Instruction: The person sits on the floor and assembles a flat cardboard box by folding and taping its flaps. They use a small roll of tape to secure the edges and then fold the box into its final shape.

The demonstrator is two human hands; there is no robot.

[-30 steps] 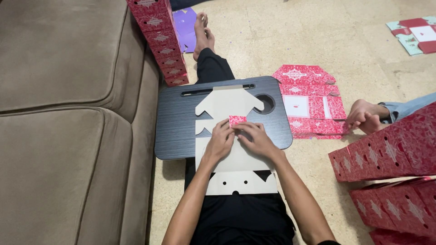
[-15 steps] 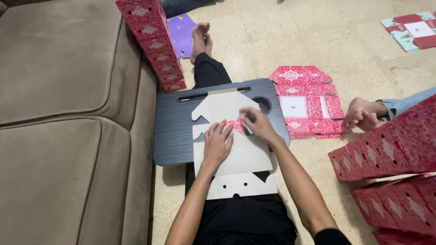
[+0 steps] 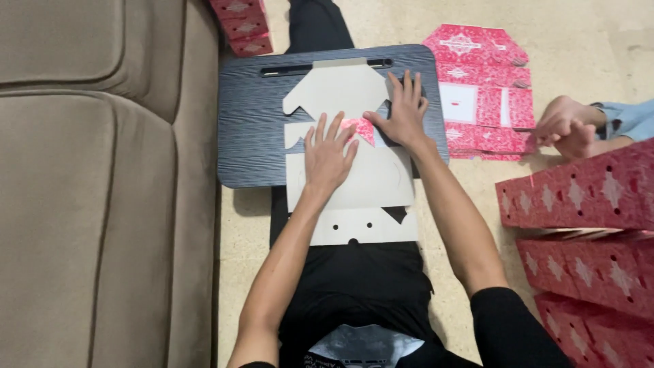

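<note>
Flat grey carton blank (image 3: 354,177) lies under both hands, left hand (image 3: 328,153) and right hand (image 3: 403,112).

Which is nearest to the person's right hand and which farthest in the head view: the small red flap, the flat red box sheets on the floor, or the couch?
From the right hand:
1. Small red flap, just to its left on the grey cardboard, at the fingertips.
2. Flat red box sheets, on the floor to its right.
3. Couch, far across on the left.
</note>
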